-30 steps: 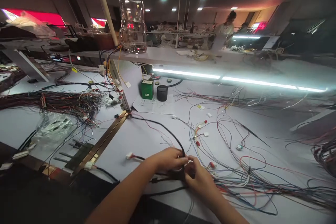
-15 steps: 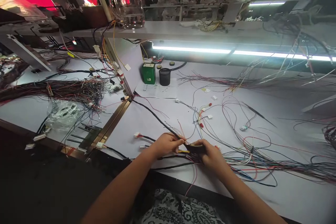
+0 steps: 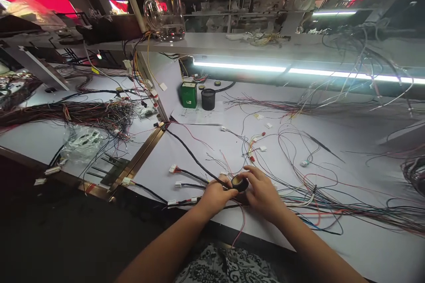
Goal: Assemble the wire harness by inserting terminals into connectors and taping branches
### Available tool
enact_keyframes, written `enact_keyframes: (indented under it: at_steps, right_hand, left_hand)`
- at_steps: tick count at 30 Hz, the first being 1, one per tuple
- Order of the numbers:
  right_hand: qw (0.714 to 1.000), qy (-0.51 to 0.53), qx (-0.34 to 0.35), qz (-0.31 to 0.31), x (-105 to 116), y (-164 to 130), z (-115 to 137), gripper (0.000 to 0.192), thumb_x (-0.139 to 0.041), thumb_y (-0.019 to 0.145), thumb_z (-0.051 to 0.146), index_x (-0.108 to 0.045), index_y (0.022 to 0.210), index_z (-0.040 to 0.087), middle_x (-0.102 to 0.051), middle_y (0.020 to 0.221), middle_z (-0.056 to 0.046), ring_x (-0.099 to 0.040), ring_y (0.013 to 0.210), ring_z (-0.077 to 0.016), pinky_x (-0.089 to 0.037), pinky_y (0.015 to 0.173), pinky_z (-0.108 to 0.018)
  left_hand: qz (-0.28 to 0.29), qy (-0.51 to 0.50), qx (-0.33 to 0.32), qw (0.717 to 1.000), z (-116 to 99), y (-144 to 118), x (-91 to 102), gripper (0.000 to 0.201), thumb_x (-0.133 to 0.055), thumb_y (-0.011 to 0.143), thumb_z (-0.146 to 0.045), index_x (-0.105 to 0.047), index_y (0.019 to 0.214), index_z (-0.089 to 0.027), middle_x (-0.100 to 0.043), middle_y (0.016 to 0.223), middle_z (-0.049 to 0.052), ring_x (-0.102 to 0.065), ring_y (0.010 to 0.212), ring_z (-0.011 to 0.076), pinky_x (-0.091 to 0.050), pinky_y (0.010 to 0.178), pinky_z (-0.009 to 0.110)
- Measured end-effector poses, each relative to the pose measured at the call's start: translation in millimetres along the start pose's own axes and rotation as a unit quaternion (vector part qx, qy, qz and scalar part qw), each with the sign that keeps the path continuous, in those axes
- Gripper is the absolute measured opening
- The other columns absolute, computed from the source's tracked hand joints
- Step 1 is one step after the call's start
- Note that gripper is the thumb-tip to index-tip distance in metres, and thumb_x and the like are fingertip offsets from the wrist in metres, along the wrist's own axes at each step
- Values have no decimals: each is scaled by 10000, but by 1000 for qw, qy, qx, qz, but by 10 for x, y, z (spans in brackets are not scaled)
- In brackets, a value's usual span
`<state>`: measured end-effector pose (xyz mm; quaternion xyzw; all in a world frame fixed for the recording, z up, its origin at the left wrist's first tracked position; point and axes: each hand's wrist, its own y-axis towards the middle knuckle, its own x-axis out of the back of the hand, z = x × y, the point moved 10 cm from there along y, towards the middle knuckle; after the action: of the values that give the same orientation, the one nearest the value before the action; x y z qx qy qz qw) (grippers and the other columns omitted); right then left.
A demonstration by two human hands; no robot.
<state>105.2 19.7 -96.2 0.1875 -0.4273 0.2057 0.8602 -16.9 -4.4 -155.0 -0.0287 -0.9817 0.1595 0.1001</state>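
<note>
My left hand is closed around a black-wrapped wire harness near the table's front edge. A roll of black tape with a yellowish core sits between my hands, against the harness. My right hand grips that roll from the right, its fingers bent over the rim. Left of my hands lie taped branches ending in white connectors, one a white and red connector. Loose coloured wires run off to the right. The exact spot where tape meets wires is hidden by my fingers.
A green box and a black mesh cup stand at the back. Overhead runs a shelf bearing a clear jug. A wire bundle and a plastic bag lie left. Someone is in the far background.
The tape roll has turned to show its core and moved slightly left and up. My right fingers have shifted over its rim, and my left hand has moved right and down.
</note>
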Motion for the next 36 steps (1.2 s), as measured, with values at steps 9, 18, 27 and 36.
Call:
enact_keyframes:
  at_steps: [9, 18, 27, 36]
  right_hand:
    - [990, -95, 62, 84, -103, 4, 353, 350, -476, 753, 94, -596, 1049, 235, -618, 892, -28, -541, 807, -171, -318, 812, -325]
    - [961, -186, 152, 139, -164, 234, 409, 152, -541, 811, 223, -654, 710, 213, -596, 730, -17, -514, 654, -137, -271, 685, -320]
    - [956, -95, 270, -64, 56, -214, 782, 229, -430, 847, 104, -576, 701, 204, -509, 674, 22, -412, 579, -101, -325, 797, -309]
    - [969, -230, 85, -27, 602, 98, -691, 427, -634, 697, 177, -622, 1119, 247, -586, 844, -19, -528, 738, -158, -353, 829, -344]
  left_hand:
    - [2, -106, 10, 994, 42, -13, -95, 210, -620, 638, -166, -430, 722, -199, -439, 492, -97, -409, 430, 70, -311, 446, 204]
    - [-49, -130, 20, 990, 139, 52, -64, 156, -539, 661, -116, -413, 690, -204, -416, 468, -94, -423, 452, 83, -311, 455, 202]
    - [-84, -75, 38, 993, 134, 83, 25, 172, -531, 662, -108, -395, 663, -213, -416, 456, -92, -452, 444, 102, -323, 462, 211]
    - [-117, -56, 70, 989, 233, 150, 35, 265, -661, 649, -208, -423, 762, -233, -381, 478, -119, -364, 337, 69, -223, 406, 207]
